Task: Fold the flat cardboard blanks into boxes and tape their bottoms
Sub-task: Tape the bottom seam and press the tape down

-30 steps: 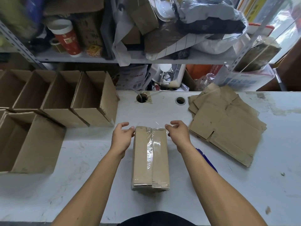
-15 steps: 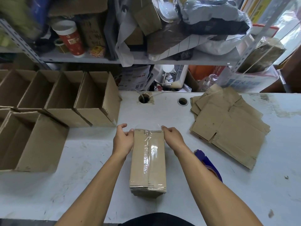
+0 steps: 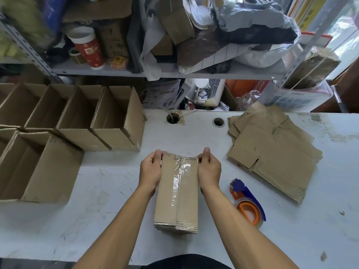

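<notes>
A folded cardboard box (image 3: 177, 193) stands bottom-up in the middle of the white table (image 3: 108, 206), with a strip of clear tape along its centre seam. My left hand (image 3: 151, 170) grips the box's far left side, fingers curled over the far edge. My right hand (image 3: 209, 169) grips the far right side the same way, thumb up by the loose tape end. A pile of flat cardboard blanks (image 3: 272, 152) lies to the right. An orange and blue tape dispenser (image 3: 246, 202) lies on the table by my right forearm.
Several open finished boxes (image 3: 116, 117) stand in rows on the left of the table, one larger (image 3: 38, 167) near the front. Two round cable holes (image 3: 172, 118) sit at the table's back edge. A cluttered metal shelf (image 3: 174, 72) rises behind.
Both hands have closed in from beside the box's far end onto its sides and now grip it. The tape dispenser has come into full view beside my right arm.
</notes>
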